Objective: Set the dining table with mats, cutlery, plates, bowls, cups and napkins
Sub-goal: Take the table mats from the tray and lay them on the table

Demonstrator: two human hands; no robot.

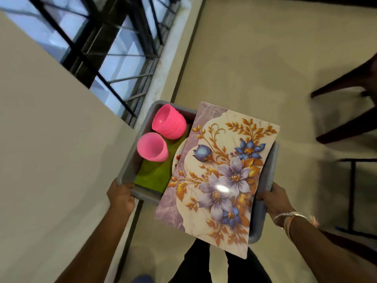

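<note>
Hands hold a grey tray (130, 160) out in front of the body. The left hand (122, 196) has its fingers curled round the near-left corner, and the right hand (274, 199) clasps the right rim.

A floral place mat (220, 176) lies on top of the load, on the tray's right half and so nearer the right hand. Its long axis runs away from the person, and its near end juts past the tray's near rim over the legs.

Nearer the left hand are a stack of pink bowls (169, 121) and a pink cup (152, 147), tipped over on a green napkin (153, 174). A plate (178, 154) peeks out from under the mat.

Dark wooden furniture legs (346, 119) stand off to the right. I judge the tray needs setting down before the mat can be lifted.
</note>
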